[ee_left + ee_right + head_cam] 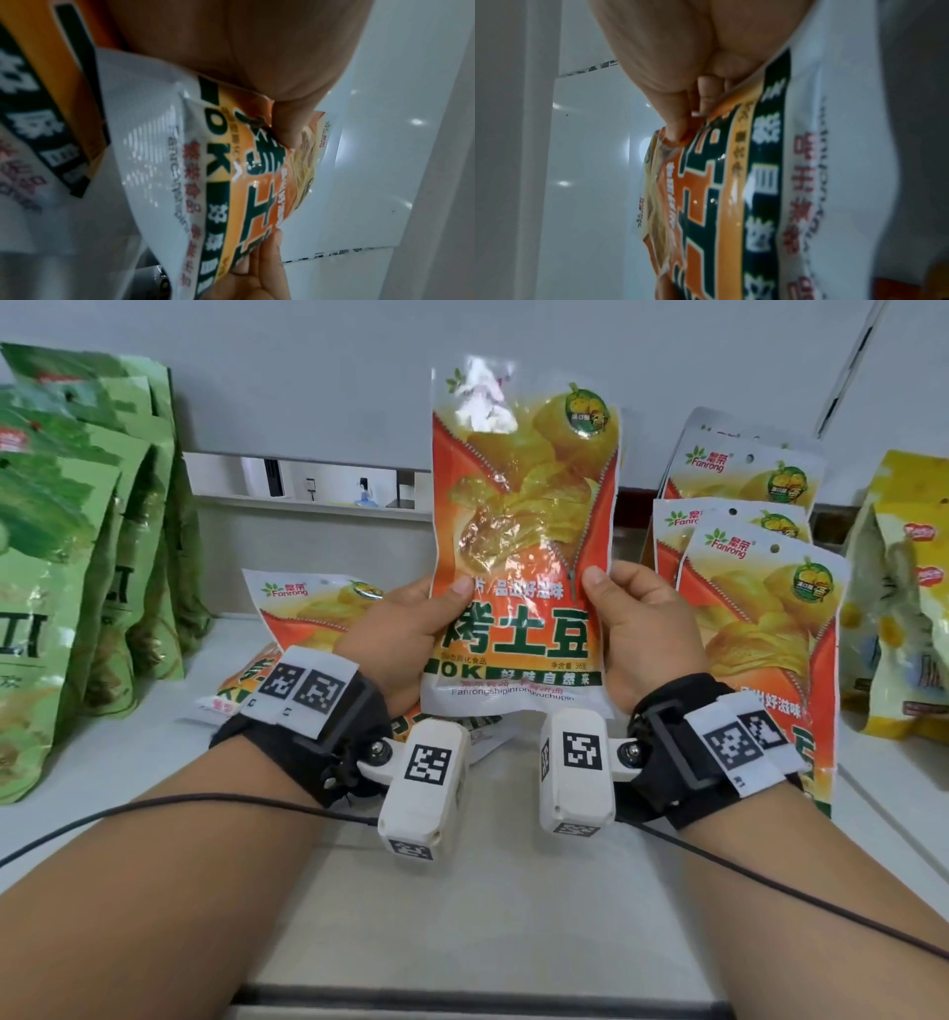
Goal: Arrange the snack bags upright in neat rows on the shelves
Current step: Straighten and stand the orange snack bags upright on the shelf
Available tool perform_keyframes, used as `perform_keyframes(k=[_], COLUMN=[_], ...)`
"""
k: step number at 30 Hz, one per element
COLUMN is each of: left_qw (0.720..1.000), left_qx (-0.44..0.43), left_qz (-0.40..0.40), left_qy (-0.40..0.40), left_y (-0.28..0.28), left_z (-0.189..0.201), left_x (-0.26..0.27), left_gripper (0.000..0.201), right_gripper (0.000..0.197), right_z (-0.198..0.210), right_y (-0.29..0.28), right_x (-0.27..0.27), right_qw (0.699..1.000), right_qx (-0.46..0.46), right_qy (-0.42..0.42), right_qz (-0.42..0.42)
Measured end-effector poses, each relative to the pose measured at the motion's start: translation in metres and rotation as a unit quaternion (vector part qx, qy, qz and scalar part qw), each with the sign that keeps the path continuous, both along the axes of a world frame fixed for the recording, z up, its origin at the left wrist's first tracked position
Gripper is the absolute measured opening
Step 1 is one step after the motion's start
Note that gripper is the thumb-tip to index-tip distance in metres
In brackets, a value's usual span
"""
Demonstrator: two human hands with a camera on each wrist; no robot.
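Both hands hold one orange potato-chip bag [518, 536] upright above the white shelf [462, 906]. My left hand [411, 629] pinches its lower left edge, thumb on the front. My right hand [637, 629] pinches the lower right edge the same way. The left wrist view shows the bag [231, 182] from below, and so does the right wrist view, where the bag [718, 192] fills the middle. Several matching orange bags [760, 618] stand in a row at the right. More orange bags [303, 618] lie flat behind my left hand.
Tall green snack bags [77, 567] stand in a row at the left. Yellow bags [904, 608] stand at the far right. A grey wall with a recessed ledge [308, 480] is behind. A black cable [154, 806] runs across both forearms.
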State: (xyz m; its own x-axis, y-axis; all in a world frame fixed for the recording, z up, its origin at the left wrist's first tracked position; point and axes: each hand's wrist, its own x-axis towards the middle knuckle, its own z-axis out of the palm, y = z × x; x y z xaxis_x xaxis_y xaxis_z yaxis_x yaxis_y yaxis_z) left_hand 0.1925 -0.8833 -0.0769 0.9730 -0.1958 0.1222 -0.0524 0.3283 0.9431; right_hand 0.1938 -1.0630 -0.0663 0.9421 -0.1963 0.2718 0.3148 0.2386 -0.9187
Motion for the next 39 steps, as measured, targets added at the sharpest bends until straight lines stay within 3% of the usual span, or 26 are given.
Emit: perform_keyframes(k=[3, 7, 10, 20, 29, 32, 36, 39], left_qw=[0.998, 0.990, 0.986, 0.980, 0.981, 0.978, 0.974, 0.978], left_qx=[-0.044, -0.121, -0.148, -0.179, -0.177, -0.182, -0.191, -0.171], left_qz=[0.036, 0.064, 0.057, 0.078, 0.077, 0.094, 0.123, 0.117], left_qy=[-0.005, -0.034, -0.045, 0.017, 0.017, 0.024, 0.027, 0.023], left_y=[0.004, 0.008, 0.008, 0.000, 0.002, 0.003, 0.007, 0.009], left_z=[0.000, 0.000, 0.001, 0.003, 0.006, 0.007, 0.006, 0.005], left_x=[0.004, 0.009, 0.008, 0.005, 0.003, 0.003, 0.004, 0.003], left_gripper=[0.019, 0.022, 0.023, 0.053, 0.052, 0.050, 0.043, 0.044], right_gripper=[0.015, 0.026, 0.018, 0.019, 0.011, 0.020, 0.004, 0.011], right_z=[0.000, -0.003, -0.009, -0.008, -0.005, -0.004, -0.004, -0.004], right_y=[-0.001, 0.004, 0.014, 0.017, 0.017, 0.017, 0.011, 0.006], right_x=[0.001, -0.005, -0.009, -0.009, -0.008, -0.007, -0.004, -0.003], right_qw=[0.998, 0.983, 0.973, 0.980, 0.979, 0.980, 0.991, 0.990], right_qx=[-0.008, -0.034, -0.083, -0.075, -0.010, -0.012, -0.040, -0.122], right_qy=[0.067, 0.132, 0.129, 0.109, 0.133, 0.132, 0.120, 0.066], right_qz=[0.011, 0.124, 0.174, 0.147, 0.154, 0.148, 0.049, -0.020])
